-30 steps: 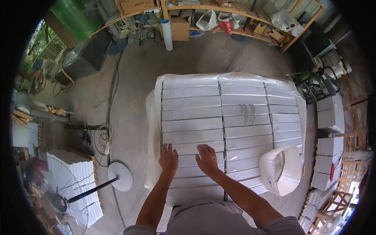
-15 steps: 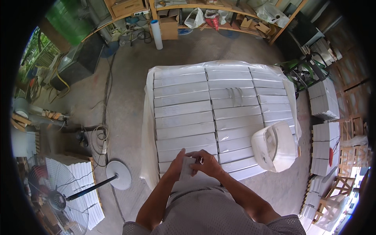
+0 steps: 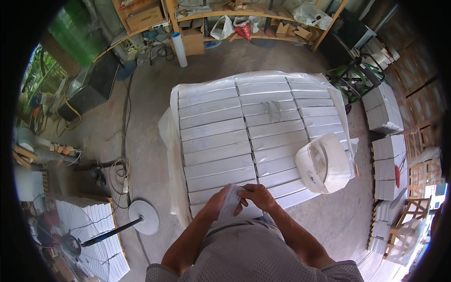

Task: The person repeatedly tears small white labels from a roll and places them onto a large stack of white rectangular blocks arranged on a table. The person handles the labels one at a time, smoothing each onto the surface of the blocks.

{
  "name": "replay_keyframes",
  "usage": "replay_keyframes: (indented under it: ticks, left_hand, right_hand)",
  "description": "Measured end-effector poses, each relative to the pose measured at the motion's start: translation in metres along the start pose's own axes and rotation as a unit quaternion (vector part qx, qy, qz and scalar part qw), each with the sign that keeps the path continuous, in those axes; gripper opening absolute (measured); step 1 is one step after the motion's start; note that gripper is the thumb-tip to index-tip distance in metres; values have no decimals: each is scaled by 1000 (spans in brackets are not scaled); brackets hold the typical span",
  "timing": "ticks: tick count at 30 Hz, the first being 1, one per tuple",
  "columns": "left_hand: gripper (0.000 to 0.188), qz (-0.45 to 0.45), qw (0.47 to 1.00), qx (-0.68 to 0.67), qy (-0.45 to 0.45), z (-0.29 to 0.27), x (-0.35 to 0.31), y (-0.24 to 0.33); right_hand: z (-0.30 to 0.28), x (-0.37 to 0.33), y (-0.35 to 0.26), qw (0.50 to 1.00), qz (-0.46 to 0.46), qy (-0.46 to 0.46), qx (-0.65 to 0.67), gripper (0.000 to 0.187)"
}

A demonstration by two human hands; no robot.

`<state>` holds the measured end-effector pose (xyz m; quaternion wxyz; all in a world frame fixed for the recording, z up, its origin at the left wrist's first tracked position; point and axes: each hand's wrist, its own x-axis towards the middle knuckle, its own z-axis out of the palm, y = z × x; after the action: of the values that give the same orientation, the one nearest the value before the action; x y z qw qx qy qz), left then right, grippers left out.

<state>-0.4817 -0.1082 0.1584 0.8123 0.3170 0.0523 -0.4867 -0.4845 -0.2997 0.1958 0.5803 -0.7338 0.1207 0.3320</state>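
Close to my body, above the near edge of the stacked white boxes, my left hand is closed around a small pale stack of paper slips. Faint printing shows on the top slip. My right hand pinches the upper right edge of these slips with thumb and forefinger, its other fingers curled beneath. How many slips there are, I cannot tell. Long white boxes lie in three columns below, partly wrapped in clear plastic film.
A white plastic tub with a strap or handle sits on the boxes at right. Left stands a floor fan on a round base. More box stacks line the right side; a hand truck is behind them. Wooden shelves span the back.
My right hand's pinch has shifted to the upper edge of the slips, and their printed face now shows more. The whole view has tilted slightly.
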Motion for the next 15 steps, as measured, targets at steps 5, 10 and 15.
replay_keyframes:
  ticks: [5,10,15]
  left_hand:
    - [60,-12,1000,-4,9,9,-4,-1]
    - [56,2,998,15,57,19,-8,-1]
    - [51,11,998,12,61,24,-9,0]
  right_hand:
    - [2,-10,3,1000,-18,9,3,28]
    - [11,-10,27,979,-145,108,-95,23]
    - [16,-15,22,968,-119,222,-20,22]
